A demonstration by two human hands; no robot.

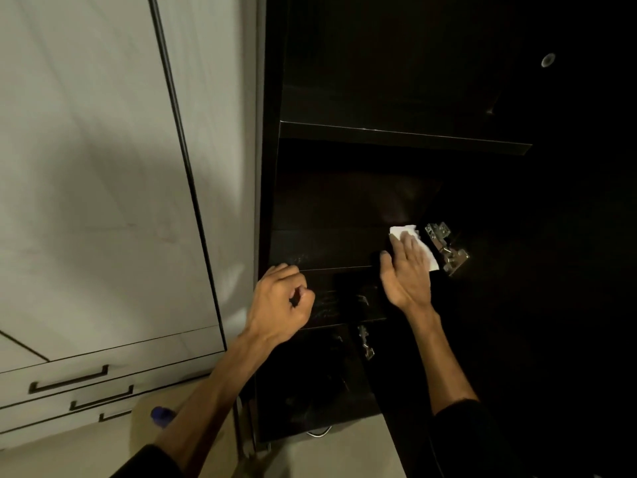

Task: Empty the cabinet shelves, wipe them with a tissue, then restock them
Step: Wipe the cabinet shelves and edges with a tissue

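**Tissue flat on the dark shelf**

The dark cabinet (396, 81) filled the right half of the view, its interior mostly in shadow, with an upper shelf (403, 138) running across it. To its left stood a pale cabinet door (89, 167), and below that pale drawers with dark bar handles (69, 379). The lower shelf (327, 250) lay in front of the hands.

The right hand (408, 270) lay with straight fingers flat on a white tissue (403, 232), pressing it to the lower shelf near the right wall, just beside a metal hinge (444, 246). The left hand (281, 300) was loosely curled at the shelf's front edge near the left wall, and whether it gripped the edge or only rested there could not be told. A second metal hinge (365, 341) showed lower down. A small blue object (162, 415) sat beside the left forearm, too blurred to identify.
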